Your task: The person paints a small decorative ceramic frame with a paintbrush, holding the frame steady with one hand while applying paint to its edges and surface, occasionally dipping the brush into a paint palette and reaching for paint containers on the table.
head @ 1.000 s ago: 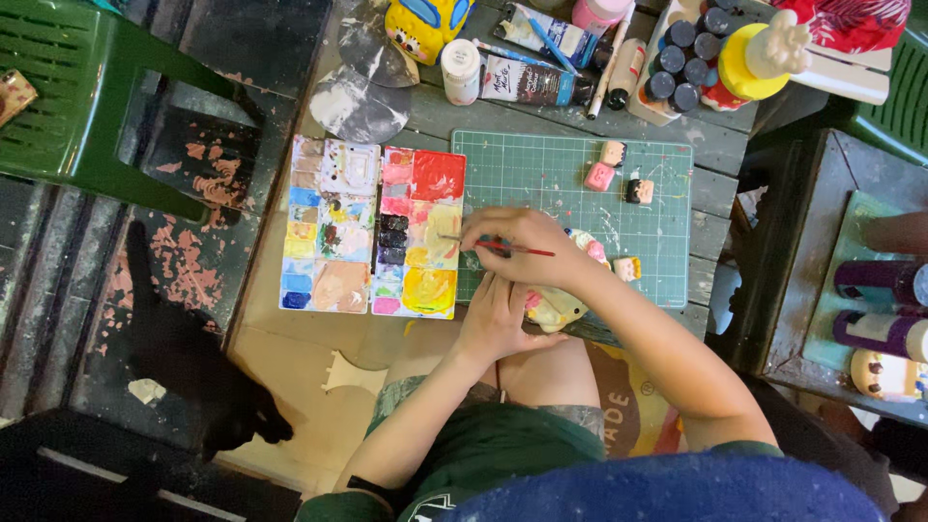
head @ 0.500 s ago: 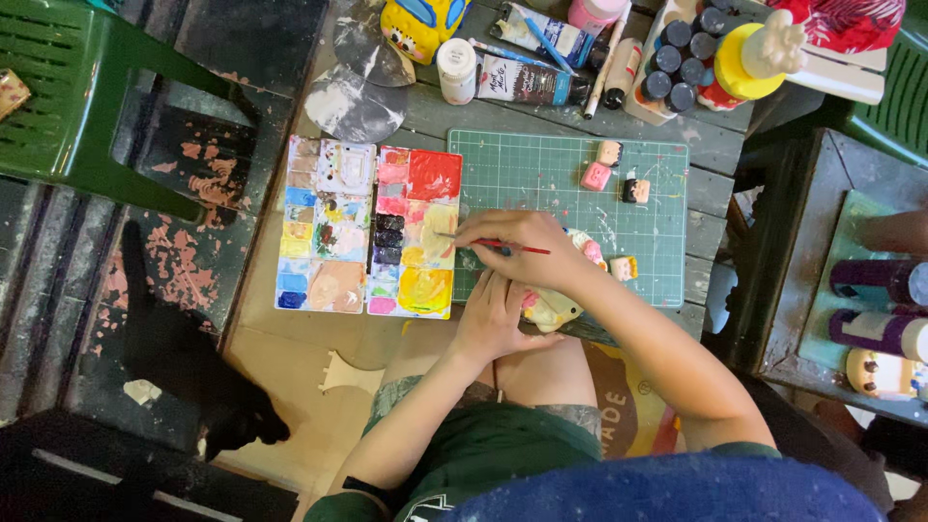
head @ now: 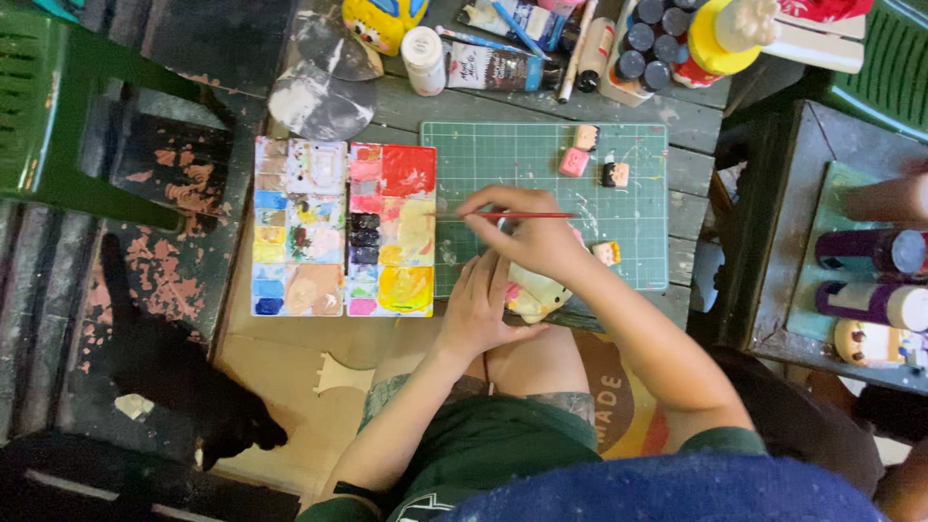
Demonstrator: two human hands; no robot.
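Fingers of the right hand pinch a thin red-handled paintbrush, held level, its handle pointing away from the fingertips toward the right and its tip just left of them, close to the palette's right edge. Fingers of the left hand curl loosely around a small pale-yellow and pink figurine, which sits directly below the brush-holding fingers and against the right palm.

Under both sets of fingers lies a green gridded cutting mat on a weathered grey-green wooden table. Immediately left of the fingers rests a rectangular paint palette of many square wells, with red at its upper right and yellow at its lower right.

Well left of and below the fingers, a black cat lies on the dark floor. Beyond the fingers, along the table's far edge, stand a white paint bottle and a dark paint tube.

On the mat above and right of the fingers sit three small painted blocks: one peach, one pink, and one dark-topped. A fourth small block lies just right of the right hand.
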